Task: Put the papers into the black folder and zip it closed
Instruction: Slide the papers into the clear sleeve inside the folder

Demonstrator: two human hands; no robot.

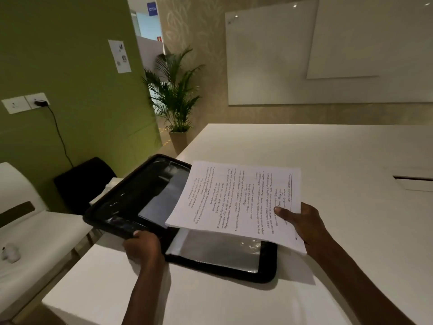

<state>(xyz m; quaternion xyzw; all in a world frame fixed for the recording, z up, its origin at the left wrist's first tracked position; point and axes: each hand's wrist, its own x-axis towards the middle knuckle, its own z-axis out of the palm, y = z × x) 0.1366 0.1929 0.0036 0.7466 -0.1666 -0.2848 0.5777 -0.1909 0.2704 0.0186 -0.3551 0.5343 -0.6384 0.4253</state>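
- Standing at the white counter (pixel 328 160), I look down on its near left corner; a white chair (pixel 35 231) sits off to my left, and a potted palm (pixel 174 95) stands by the far wall
- Lying open on that corner is the black folder (pixel 267 270); its right half rests flat on the counter with a clear sleeve showing, and its left half is tilted up past the counter's edge
- Held above the folder's right half are the papers (pixel 234 200); a printed stack, clear of the folder, its left edge over the raised half
- my right hand (pixel 302 224) pinches the stack's right edge, thumb on top, fingers beneath
- my left hand (pixel 143 247) grips the near edge of the folder's raised half, fingers curled over its rim
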